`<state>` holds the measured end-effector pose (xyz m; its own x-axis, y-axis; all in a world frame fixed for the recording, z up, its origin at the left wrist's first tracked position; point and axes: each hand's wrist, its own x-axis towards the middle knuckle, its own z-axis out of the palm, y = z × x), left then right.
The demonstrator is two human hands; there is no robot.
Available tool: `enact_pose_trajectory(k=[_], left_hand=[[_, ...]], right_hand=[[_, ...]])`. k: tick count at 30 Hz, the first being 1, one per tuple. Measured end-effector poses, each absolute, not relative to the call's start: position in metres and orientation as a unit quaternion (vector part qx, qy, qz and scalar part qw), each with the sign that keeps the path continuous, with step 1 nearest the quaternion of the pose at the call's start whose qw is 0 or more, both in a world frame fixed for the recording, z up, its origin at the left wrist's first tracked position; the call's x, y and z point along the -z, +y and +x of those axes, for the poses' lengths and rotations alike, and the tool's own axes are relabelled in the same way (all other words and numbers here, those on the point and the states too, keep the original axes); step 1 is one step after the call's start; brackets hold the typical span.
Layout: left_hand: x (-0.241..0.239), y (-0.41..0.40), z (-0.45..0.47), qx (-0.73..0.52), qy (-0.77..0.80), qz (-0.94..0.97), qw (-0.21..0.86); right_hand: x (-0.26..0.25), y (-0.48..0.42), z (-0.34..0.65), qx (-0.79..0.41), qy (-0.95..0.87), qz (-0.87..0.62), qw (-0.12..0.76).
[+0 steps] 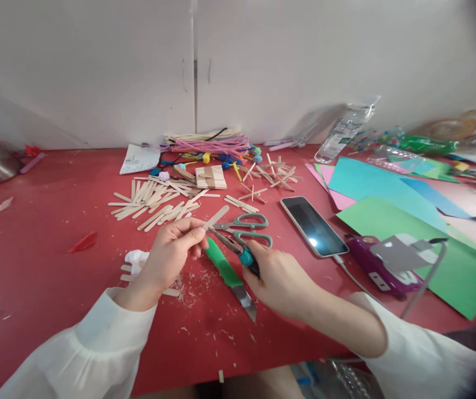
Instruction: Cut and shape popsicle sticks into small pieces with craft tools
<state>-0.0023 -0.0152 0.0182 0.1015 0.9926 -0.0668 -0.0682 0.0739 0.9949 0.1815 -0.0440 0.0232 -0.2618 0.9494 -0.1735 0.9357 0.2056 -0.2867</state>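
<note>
My left hand (173,252) pinches a flat wooden craft stick (216,216) between thumb and fingers, its free end pointing up and to the right. Wrapped round the teal and black handle of a utility knife (233,246) is my right hand (281,277). The knife's blade end meets or nearly meets the stick close to my left fingertips; exact contact is hard to see. Just beneath lies a green-handled knife (221,263), its blade toward the table's front. Grey-green scissors (251,221) lie behind my right hand. Pale shavings (188,288) litter the red table (75,321).
Loose craft sticks (150,199), a banded bundle (210,177) and star-shaped stick pieces (279,174) lie behind my hands. Pipe cleaners (208,144) are at the back. To the right are a phone (315,227) on a cable, a purple device (381,266), coloured paper (429,244) and a bottle (346,130).
</note>
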Motion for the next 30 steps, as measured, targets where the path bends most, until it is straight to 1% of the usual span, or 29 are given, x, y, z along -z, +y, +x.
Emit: enact_pose_trajectory(k=[5, 14, 19, 25, 30], left_hand=[[-0.017, -0.015, -0.002, -0.489, 0.474, 0.498, 0.536], [-0.014, -0.014, -0.004, -0.474, 0.475, 0.544, 0.504], [-0.011, -0.013, -0.004, -0.469, 0.471, 0.591, 0.458], [-0.004, -0.015, -0.003, -0.455, 0.497, 0.625, 0.393], [-0.002, -0.018, -0.004, -0.432, 0.512, 0.700, 0.248]], right_hand=[[-0.024, -0.039, 0.182, -0.146, -0.784, -0.603, 0.013], [-0.030, -0.037, 0.189, -0.164, -0.783, -0.599, 0.034], [-0.037, -0.038, 0.193, -0.273, -0.767, -0.578, 0.047], [-0.045, -0.035, 0.195, -0.377, -0.726, -0.574, 0.037], [-0.053, -0.034, 0.190, -0.469, -0.668, -0.578, 0.023]])
